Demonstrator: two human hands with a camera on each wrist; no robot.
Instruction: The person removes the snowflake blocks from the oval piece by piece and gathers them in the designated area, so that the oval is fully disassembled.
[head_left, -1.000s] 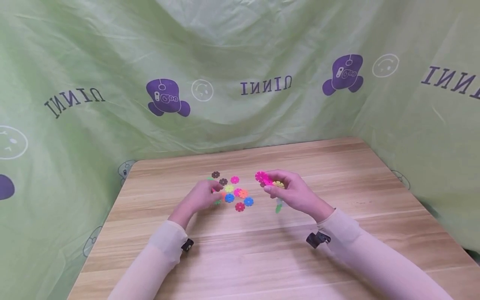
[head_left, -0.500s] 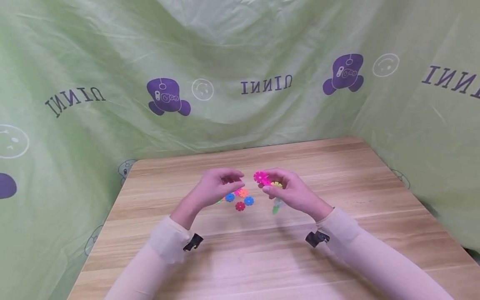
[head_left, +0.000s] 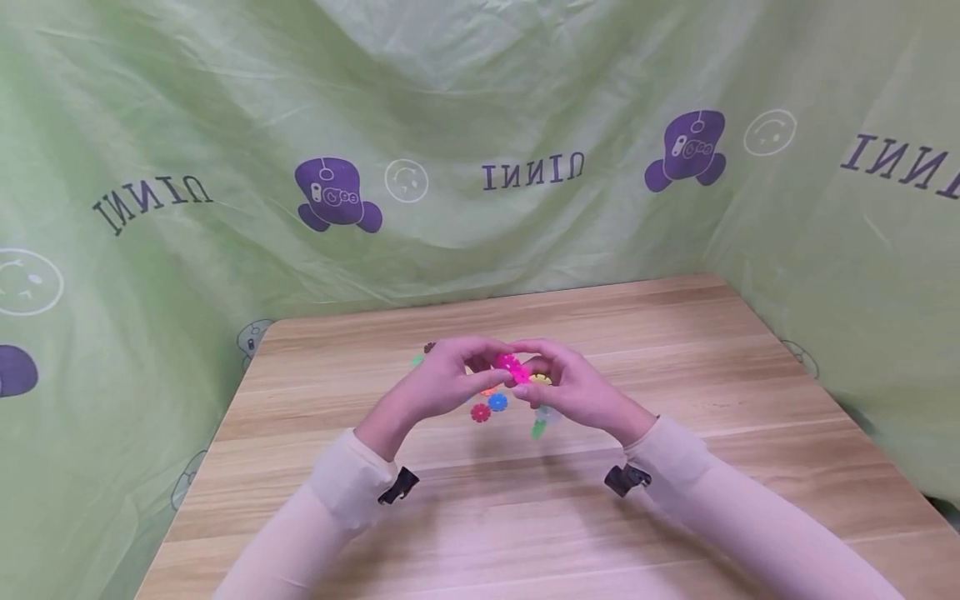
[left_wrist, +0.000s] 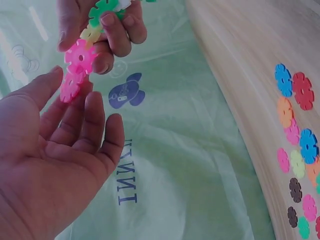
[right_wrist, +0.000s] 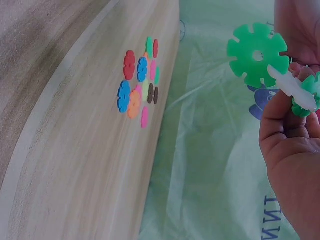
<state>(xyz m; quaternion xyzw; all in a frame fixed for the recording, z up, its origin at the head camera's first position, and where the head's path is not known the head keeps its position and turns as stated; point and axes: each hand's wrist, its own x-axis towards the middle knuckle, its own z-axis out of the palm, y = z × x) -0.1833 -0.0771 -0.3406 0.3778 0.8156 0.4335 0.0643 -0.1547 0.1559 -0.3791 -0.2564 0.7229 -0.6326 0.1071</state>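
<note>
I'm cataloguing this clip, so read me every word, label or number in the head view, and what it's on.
"INNIU", mirror-written, twice on the green cloth backdrop: left and center.
"INN…", mirror-written, right, same backdrop, cut off by the frame.
Purple cartoon figures: white marks too small to read.
Snowflake discs: no readable lettering.

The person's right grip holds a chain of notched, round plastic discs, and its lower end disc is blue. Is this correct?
Not blue: the right wrist view shows the lower end disc green. The right grip does hold the chain.
</note>
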